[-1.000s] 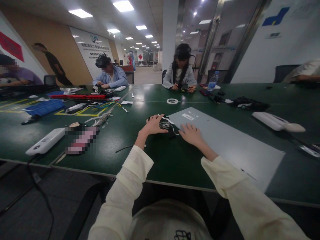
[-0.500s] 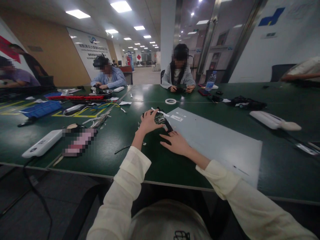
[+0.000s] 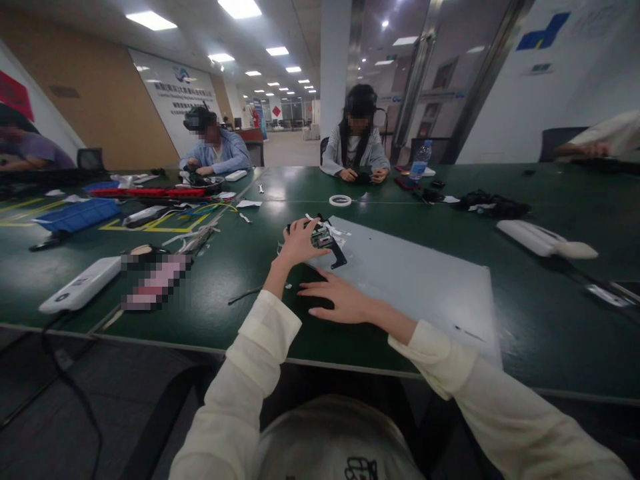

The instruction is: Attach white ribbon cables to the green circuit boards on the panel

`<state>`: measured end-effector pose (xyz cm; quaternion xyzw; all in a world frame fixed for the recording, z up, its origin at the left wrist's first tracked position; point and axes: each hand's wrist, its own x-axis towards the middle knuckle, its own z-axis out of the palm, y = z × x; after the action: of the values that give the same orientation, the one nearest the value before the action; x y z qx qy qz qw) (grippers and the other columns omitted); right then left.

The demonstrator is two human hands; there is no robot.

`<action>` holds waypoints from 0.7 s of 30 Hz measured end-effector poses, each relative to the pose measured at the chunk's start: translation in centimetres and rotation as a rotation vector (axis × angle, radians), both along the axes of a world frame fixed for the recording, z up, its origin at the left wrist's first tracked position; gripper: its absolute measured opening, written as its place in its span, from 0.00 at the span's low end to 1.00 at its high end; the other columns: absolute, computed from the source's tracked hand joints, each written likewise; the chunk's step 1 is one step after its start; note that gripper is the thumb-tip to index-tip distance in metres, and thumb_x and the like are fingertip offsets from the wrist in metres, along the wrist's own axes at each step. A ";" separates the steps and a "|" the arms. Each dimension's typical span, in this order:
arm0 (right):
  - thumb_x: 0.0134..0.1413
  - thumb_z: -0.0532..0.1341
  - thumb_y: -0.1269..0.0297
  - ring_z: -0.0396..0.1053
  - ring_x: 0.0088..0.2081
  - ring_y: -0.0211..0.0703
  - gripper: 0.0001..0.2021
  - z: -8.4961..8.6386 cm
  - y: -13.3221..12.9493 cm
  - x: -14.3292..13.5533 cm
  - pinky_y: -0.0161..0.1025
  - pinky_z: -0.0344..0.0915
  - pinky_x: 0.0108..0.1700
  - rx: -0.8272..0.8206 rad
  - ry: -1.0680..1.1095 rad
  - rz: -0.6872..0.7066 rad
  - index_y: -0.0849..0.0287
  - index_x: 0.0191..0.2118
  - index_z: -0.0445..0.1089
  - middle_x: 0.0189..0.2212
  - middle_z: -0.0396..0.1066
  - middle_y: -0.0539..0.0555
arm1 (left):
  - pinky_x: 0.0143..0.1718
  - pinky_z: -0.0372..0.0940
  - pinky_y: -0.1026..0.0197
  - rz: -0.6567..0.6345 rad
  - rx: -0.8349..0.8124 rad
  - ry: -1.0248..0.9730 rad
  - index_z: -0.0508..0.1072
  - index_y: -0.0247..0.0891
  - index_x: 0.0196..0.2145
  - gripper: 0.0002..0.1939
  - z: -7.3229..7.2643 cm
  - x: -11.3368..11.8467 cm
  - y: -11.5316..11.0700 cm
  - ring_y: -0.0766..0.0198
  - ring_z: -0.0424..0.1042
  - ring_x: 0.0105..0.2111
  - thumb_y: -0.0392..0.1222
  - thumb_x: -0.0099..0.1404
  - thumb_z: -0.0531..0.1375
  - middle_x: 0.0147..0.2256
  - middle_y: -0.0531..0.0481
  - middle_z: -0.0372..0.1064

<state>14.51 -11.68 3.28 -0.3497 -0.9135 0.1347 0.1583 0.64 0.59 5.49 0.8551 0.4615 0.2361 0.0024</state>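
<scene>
My left hand (image 3: pixel 297 247) is wrapped over a black-framed device with an exposed green circuit board (image 3: pixel 324 238), which rests at the far left corner of a flat grey panel (image 3: pixel 420 270). A black bracket-like arm of the device reaches right, clear of the fingers. White strips lie against its top edge. Nearer to me, my right hand (image 3: pixel 345 300) is open, fingers stretched leftward and slightly apart, over the panel's left edge and the green tabletop. Nothing shows in it. My left palm covers the device's left side.
A tape roll (image 3: pixel 341 200) lies beyond the panel. Leftward are a white power bank-like device (image 3: pixel 83 283), a pink phone-shaped item (image 3: pixel 159 281), cut wires (image 3: pixel 197 240) and a blue tray (image 3: pixel 80 217). Another white device (image 3: pixel 530 238) is at right. Co-workers sit across the table.
The grey panel has slid left, under the device. My right hand has left the device's lower corner and moved left and toward me. My left hand keeps its hold.
</scene>
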 end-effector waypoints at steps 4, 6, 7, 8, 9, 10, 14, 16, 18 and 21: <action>0.59 0.51 0.53 0.52 0.59 0.46 0.23 0.1 -0.7 -0.9 0.48 0.41 0.63 0.028 0.078 0.131 0.58 0.56 0.62 0.53 0.64 0.53 | 0.54 0.48 0.45 -0.031 -0.016 0.018 0.51 0.46 0.60 0.44 -0.1 0.3 -0.2 0.46 0.50 0.56 0.62 0.49 0.60 0.56 0.42 0.51; 0.58 0.52 0.54 0.55 0.57 0.45 0.22 0.1 -0.8 -1.2 0.47 0.43 0.62 0.027 0.103 0.164 0.59 0.55 0.63 0.52 0.65 0.53 | 0.54 0.48 0.45 -0.064 -0.025 0.035 0.51 0.47 0.60 0.45 -0.4 0.6 -0.3 0.46 0.50 0.56 0.63 0.48 0.60 0.56 0.42 0.51; 0.58 0.52 0.55 0.57 0.56 0.45 0.21 0.0 -0.8 -1.2 0.47 0.44 0.62 0.024 0.113 0.173 0.59 0.54 0.64 0.51 0.66 0.53 | 0.53 0.48 0.45 -0.078 -0.031 0.043 0.51 0.47 0.60 0.45 -0.5 0.8 -0.4 0.45 0.50 0.56 0.64 0.48 0.61 0.56 0.42 0.51; 0.58 0.52 0.55 0.58 0.56 0.45 0.21 0.0 -0.9 -1.3 0.46 0.45 0.62 0.023 0.122 0.179 0.59 0.53 0.64 0.51 0.67 0.53 | 0.53 0.48 0.44 -0.089 -0.038 0.051 0.51 0.47 0.60 0.46 -0.7 1.1 -0.5 0.45 0.50 0.56 0.64 0.47 0.61 0.56 0.42 0.51; 0.58 0.53 0.56 0.59 0.55 0.44 0.20 0.0 -0.9 -1.3 0.45 0.46 0.61 0.022 0.130 0.185 0.60 0.53 0.65 0.50 0.67 0.53 | 0.53 0.48 0.44 -0.102 -0.046 0.060 0.51 0.47 0.60 0.46 -0.9 1.3 -0.6 0.45 0.51 0.55 0.64 0.47 0.61 0.56 0.41 0.51; 0.58 0.53 0.57 0.59 0.54 0.44 0.20 0.0 -0.9 -1.3 0.45 0.47 0.61 0.019 0.134 0.194 0.60 0.53 0.65 0.50 0.67 0.53 | 0.54 0.49 0.44 -0.118 -0.056 0.070 0.51 0.47 0.60 0.47 -1.1 1.6 -0.6 0.45 0.51 0.55 0.65 0.46 0.61 0.56 0.41 0.51; 0.58 0.53 0.57 0.60 0.54 0.45 0.20 -0.1 -1.0 -1.3 0.45 0.48 0.60 0.005 0.133 0.222 0.59 0.53 0.65 0.50 0.67 0.53 | 0.54 0.48 0.42 -0.186 -0.109 0.107 0.51 0.46 0.60 0.48 -1.9 2.7 -0.9 0.45 0.51 0.56 0.65 0.45 0.61 0.56 0.40 0.52; 0.57 0.53 0.57 0.60 0.54 0.46 0.20 0.0 -1.2 -1.4 0.45 0.49 0.59 0.005 0.133 0.241 0.59 0.53 0.65 0.49 0.68 0.54 | 0.54 0.48 0.41 -0.210 -0.131 0.116 0.51 0.46 0.60 0.48 -2.2 3.1 -1.0 0.44 0.51 0.56 0.65 0.45 0.61 0.56 0.40 0.52; 0.57 0.53 0.56 0.60 0.53 0.46 0.20 0.1 -1.5 -1.6 0.45 0.51 0.57 0.010 0.139 0.269 0.60 0.52 0.65 0.48 0.68 0.55 | 0.54 0.47 0.40 -0.228 -0.156 0.124 0.50 0.46 0.60 0.48 -2.4 3.4 -1.1 0.44 0.51 0.56 0.65 0.45 0.61 0.56 0.40 0.51; 0.57 0.53 0.56 0.61 0.52 0.46 0.20 0.3 -2.0 -2.0 0.44 0.54 0.55 0.018 0.153 0.311 0.61 0.50 0.66 0.46 0.69 0.56 | 0.54 0.48 0.40 -0.262 -0.198 0.140 0.48 0.46 0.61 0.49 -2.4 3.5 -1.3 0.43 0.51 0.56 0.65 0.46 0.61 0.57 0.40 0.51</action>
<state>12.49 -13.68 3.63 -0.1912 -0.9432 0.1756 0.2075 4.17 -0.71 3.06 0.9179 0.3660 0.1271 0.0853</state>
